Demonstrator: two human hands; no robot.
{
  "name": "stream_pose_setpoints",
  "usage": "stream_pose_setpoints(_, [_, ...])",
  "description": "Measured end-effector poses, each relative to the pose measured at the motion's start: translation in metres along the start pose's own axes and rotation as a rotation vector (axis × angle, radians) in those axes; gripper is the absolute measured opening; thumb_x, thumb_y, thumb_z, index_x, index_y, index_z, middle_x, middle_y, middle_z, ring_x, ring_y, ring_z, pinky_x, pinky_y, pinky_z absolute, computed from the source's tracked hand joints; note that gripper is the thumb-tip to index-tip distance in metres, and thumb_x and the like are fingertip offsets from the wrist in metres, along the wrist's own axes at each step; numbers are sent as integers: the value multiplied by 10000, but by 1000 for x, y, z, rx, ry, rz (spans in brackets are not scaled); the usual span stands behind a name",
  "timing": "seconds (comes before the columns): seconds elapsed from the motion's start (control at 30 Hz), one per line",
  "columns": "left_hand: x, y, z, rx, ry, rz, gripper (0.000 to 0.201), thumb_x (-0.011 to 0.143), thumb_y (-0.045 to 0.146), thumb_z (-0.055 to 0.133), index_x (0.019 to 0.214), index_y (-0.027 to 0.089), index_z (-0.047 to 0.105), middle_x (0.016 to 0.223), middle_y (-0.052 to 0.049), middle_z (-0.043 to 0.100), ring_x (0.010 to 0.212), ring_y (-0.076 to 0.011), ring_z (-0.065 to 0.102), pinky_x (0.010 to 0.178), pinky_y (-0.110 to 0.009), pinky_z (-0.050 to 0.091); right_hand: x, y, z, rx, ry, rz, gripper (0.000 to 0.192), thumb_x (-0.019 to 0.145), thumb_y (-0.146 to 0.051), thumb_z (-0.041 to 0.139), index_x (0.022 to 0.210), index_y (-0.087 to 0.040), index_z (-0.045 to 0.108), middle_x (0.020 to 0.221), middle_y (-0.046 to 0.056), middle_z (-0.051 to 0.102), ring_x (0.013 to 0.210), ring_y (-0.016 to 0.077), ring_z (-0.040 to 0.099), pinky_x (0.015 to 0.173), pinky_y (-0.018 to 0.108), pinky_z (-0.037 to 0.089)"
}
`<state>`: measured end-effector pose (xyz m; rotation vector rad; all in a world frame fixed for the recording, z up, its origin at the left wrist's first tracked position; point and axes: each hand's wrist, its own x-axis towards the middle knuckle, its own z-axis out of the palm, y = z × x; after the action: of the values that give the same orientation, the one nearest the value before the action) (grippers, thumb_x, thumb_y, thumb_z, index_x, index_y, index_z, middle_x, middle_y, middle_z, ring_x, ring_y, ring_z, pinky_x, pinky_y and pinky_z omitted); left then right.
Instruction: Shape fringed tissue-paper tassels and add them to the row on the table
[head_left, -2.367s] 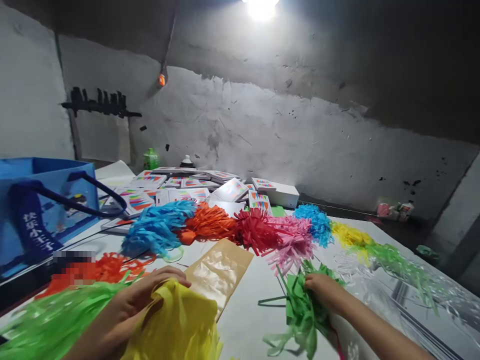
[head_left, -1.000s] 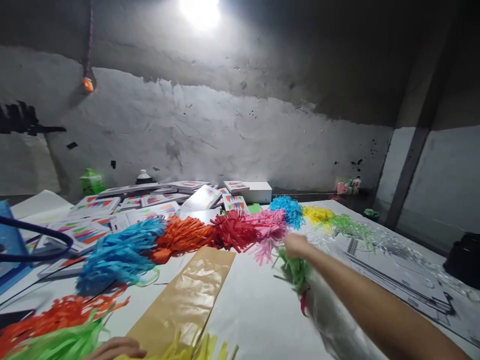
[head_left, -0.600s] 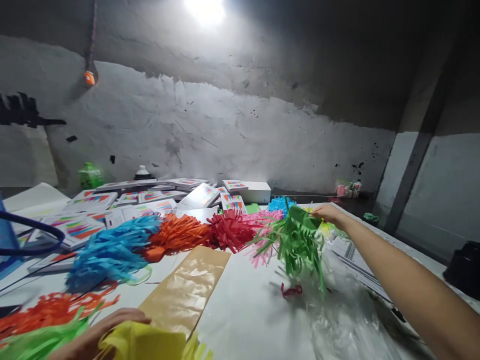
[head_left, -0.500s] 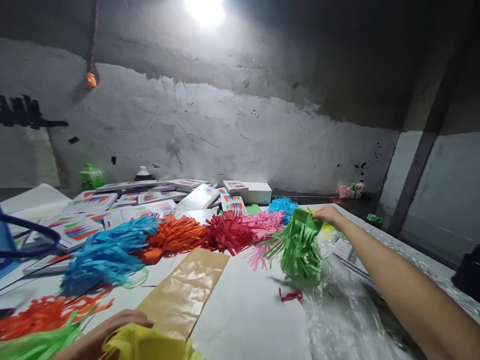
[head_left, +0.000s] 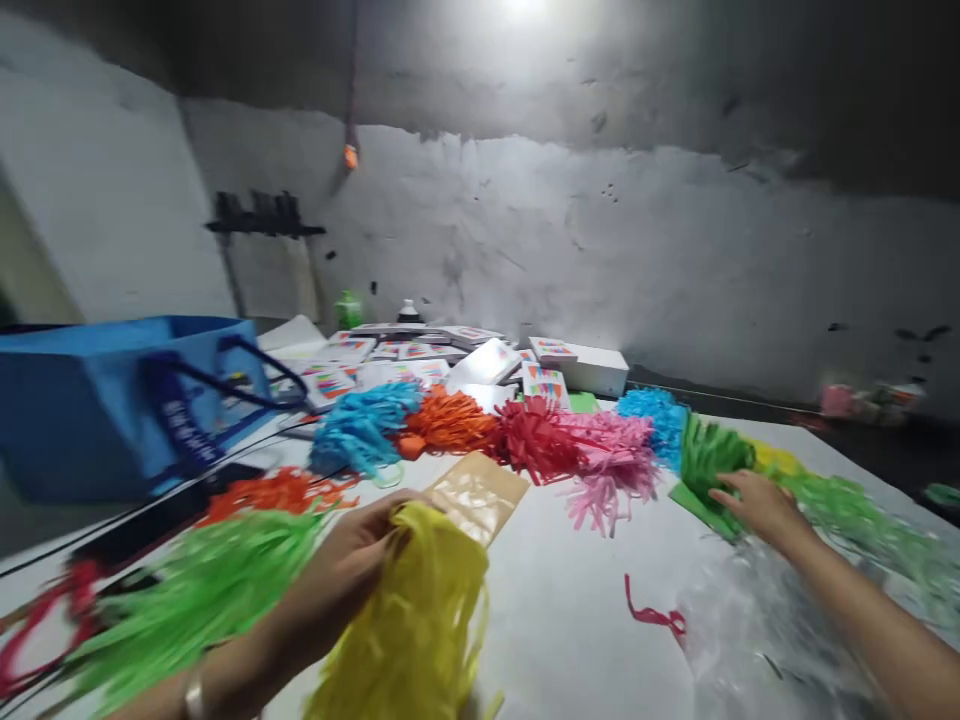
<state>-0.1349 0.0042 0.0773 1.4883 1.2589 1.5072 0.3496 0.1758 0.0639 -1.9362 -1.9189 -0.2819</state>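
Nearest the camera, the left hand (head_left: 341, 570) is closed on the top of a yellow fringed bundle (head_left: 409, 630), lifted clear of the white table (head_left: 570, 610); half a second ago that bundle lay low at the table's front edge, so it has been raised. Left of the yellow bundle lies a light green fringe pile (head_left: 187, 595), and beyond that an orange fringe pile (head_left: 277, 492); a tan plastic bag (head_left: 476, 492) lies flat just behind the yellow bundle. Right of the yellow bundle a red paper scrap (head_left: 651, 612) rests on the table beside crumpled clear plastic (head_left: 757, 640).

Further out, the right hand (head_left: 757, 505) rests with fingers spread on the green fringed bundle (head_left: 709, 462); that bundle was hanging in the air from the hand a moment ago and now sits on the table at the end of the row, so I judge it set down, the grip loosening or gone.

The row runs left from it: blue (head_left: 652, 415), pink (head_left: 607, 465), red (head_left: 532, 435), orange (head_left: 450, 420), blue (head_left: 364, 430). Behind the row lie printed cards (head_left: 390, 362) and a white box (head_left: 596, 370); far left of the yellow bundle stands a blue bag (head_left: 112, 400).
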Motion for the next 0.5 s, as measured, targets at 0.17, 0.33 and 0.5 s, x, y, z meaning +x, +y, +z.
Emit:
stream_pose_setpoints(0.17, [-7,17,10,74,-136,220,281,861,411,650,738,162,685,734,-38,659,682,-179,615,621,-243,499,-97,-79,-15,291,32,-362,273,912,-484,556,963,-304,755,1045,17,767,943,207,733,839,306,584])
stream_pose_setpoints(0.33, [-59,23,36,280,-95,568,194,830,51,539,876,176,680,844,-68,661,786,-189,645,704,-264,529,-220,-194,-58,625,325,-718,258,909,-445,687,1107,-283,650,894,-3,755,763,157,744,687,209,604])
stream_pose_setpoints(0.5, [-108,15,45,365,-119,821,294,868,-41,498,983,196,628,880,-60,624,781,-157,619,689,-220,527,-289,-242,-41,851,327,-375,392,986,-389,535,1338,-220,494,1032,61,707,858,185,722,745,279,606])
